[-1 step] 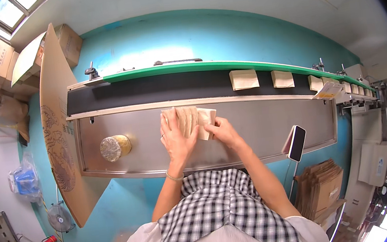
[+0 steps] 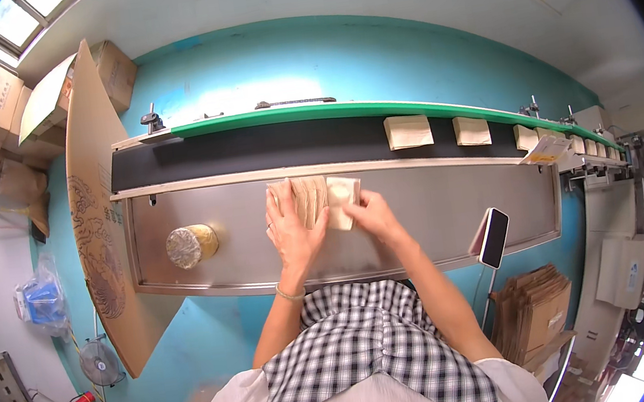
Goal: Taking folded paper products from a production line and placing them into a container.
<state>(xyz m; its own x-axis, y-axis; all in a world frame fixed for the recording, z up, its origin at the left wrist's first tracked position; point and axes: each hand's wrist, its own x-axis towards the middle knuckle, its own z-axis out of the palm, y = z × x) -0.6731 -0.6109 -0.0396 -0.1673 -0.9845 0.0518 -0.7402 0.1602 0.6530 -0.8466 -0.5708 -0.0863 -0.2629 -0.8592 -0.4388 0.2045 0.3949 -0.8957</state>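
My left hand [image 2: 291, 233] is wrapped over a row of cream folded paper packs [image 2: 311, 201], which look like napkins or tissues standing on edge above the steel tray. A single cream pack [image 2: 344, 201] sits at the row's right end, with a narrow gap between. The thumb and fingers of my right hand [image 2: 370, 215] pinch this pack's right edge. Beyond my hands, on the black conveyor belt [image 2: 251, 150], lie similar packs, the nearest one [image 2: 408, 132] ahead and to the right.
A wrapped, pale yellow roll [image 2: 192, 246] rests on the tray's left part [image 2: 149, 222]. Tall cardboard [image 2: 99, 220] stands at its left end. A phone on a stand [image 2: 494, 238] rises at the near right. A green rail [image 2: 279, 116] edges the belt's far side.
The right-end pack has come slightly apart from the row, my right hand shifting a little with it. Packs on the belt have slid slightly right.
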